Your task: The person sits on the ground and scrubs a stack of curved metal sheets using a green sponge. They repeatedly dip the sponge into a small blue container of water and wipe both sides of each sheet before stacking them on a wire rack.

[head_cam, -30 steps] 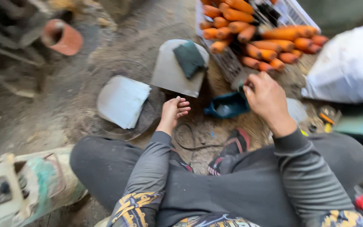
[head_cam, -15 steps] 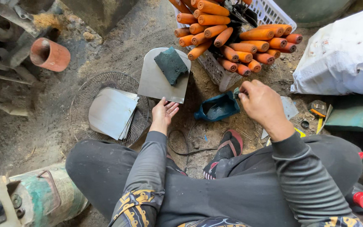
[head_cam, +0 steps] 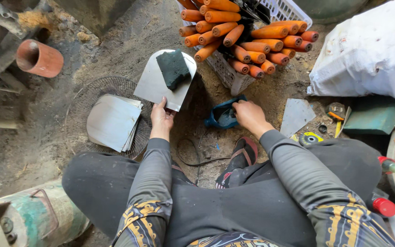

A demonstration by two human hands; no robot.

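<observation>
I sit on a dirt floor. My left hand grips the near edge of a flat grey metal blade plate lying on the ground, with a dark sponge-like pad on top of it. My right hand rests at the rim of a small blue container, fingers curled; whether it holds anything is hidden. A stack of similar grey plates lies on a round wire grille to the left.
A white plastic basket holds several tools with orange wooden handles. A white sack sits at right, another metal plate and small tools beside it. A terracotta pipe lies far left, a green machine near left.
My left hand moved forward and took hold of the plate's near edge. My right hand dropped from the orange handles to the blue container.
</observation>
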